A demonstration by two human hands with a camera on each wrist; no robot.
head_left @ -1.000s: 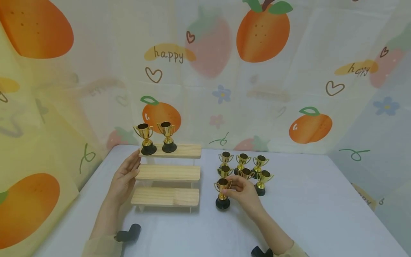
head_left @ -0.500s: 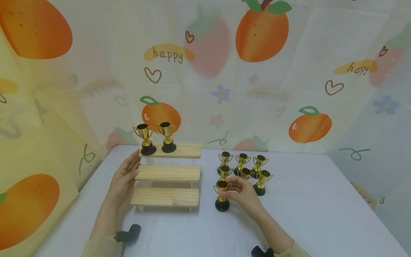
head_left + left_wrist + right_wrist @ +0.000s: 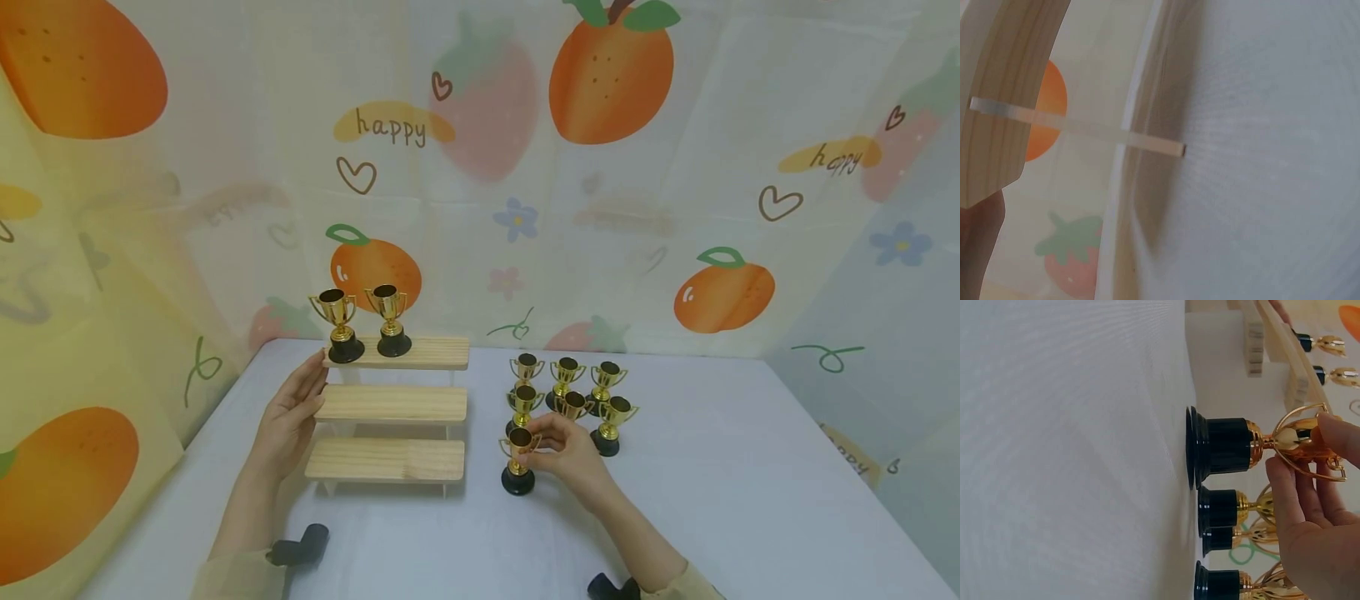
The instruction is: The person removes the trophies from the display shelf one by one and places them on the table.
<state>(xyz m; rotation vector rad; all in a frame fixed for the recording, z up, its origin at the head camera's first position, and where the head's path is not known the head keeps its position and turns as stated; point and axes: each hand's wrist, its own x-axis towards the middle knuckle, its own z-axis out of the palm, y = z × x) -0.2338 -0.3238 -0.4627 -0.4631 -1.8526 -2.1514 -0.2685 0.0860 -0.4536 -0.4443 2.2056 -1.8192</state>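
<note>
My right hand [image 3: 573, 458] pinches a small gold trophy cup [image 3: 1300, 440] by its bowl, thumb on one side and fingers on the other. Its round black base [image 3: 1225, 445] stands upright at the white tablecloth. Left of it is a three-tier wooden display stand [image 3: 393, 404]. My left hand [image 3: 288, 412] holds the stand's left end, fingers at the top board and thumb by the middle board. In the left wrist view, part of that hand [image 3: 982, 237] shows below a board's end [image 3: 997, 125]. Two gold trophies [image 3: 343, 325] stand on the top board's left half.
Several more gold trophies [image 3: 568, 379] stand in rows just behind my right hand, close together. A fruit-print cloth [image 3: 600, 208] hangs behind the table [image 3: 712, 467]. The stand's middle board [image 3: 393, 404] and lower board [image 3: 386, 460] lie in front of the top one.
My right hand's trophy has shifted slightly toward me, a little away from the trophies behind it. My left hand and the stand have stayed in place.
</note>
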